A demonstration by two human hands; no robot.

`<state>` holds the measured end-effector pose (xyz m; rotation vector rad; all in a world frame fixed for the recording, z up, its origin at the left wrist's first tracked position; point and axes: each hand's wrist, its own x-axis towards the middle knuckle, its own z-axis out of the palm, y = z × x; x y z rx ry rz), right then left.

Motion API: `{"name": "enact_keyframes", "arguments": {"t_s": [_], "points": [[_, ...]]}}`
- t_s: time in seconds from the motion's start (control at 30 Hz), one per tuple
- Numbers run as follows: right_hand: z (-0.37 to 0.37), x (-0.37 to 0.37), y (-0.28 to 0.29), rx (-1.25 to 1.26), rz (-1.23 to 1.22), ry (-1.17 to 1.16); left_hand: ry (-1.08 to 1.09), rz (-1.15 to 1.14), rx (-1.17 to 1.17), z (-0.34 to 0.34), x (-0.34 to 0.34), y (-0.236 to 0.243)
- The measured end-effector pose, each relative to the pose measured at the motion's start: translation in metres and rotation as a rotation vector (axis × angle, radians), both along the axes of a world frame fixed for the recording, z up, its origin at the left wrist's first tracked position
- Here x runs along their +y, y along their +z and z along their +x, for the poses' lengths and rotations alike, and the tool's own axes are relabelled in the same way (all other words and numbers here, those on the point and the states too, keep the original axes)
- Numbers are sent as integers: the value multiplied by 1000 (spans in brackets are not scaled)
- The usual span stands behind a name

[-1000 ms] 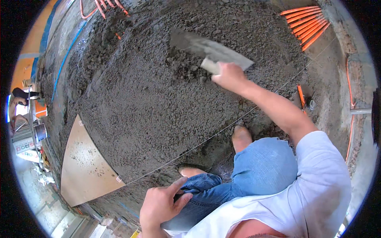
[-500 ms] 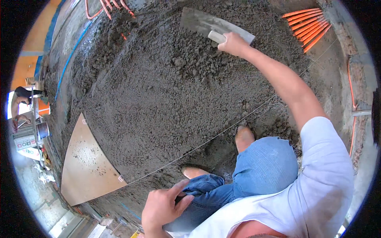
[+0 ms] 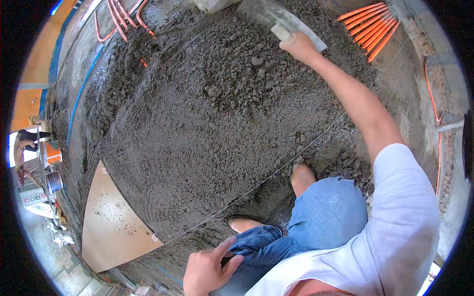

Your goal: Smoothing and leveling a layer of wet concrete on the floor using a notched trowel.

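My right hand (image 3: 300,48), arm stretched far forward, grips the pale handle of a plastering trowel (image 3: 297,24). Its long metal blade lies at the far edge of loose, crumbly grey mortar (image 3: 232,84). Nearer to me, the mortar bed (image 3: 182,143) is more level. Close to my bent knee, my left hand (image 3: 207,274) has its thumb and index finger apart and appears to hold nothing; its other fingers are partly hidden. A beige floor tile (image 3: 113,232), specked with mortar, sits at the left of the bed. A taut string (image 3: 256,186) runs diagonally from the tile's corner past my feet.
Orange conduits fan out at the far right (image 3: 370,27), and more pipes (image 3: 118,19) rise at the far left near a blue hose (image 3: 85,91). A pale lump (image 3: 213,4) shows at the top edge. Another person (image 3: 27,148) is at the far left beside boxes.
The trowel and my right hand have shifted slightly right and farther away. The view has tilted a little, bringing a pale lump in at the top. My left hand stays near my knee.
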<state>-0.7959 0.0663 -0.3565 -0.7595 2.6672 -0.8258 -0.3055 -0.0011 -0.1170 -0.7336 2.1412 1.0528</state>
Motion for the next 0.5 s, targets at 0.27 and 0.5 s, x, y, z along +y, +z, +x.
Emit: {"name": "enact_keyframes", "arguments": {"t_s": [0.27,0.5], "points": [[90,85,-18,98,134,157,-31,-8,40,-4,-1,-1],[102,100,-11,82,177,186,-40,-11,45,0,1,-3]]}}
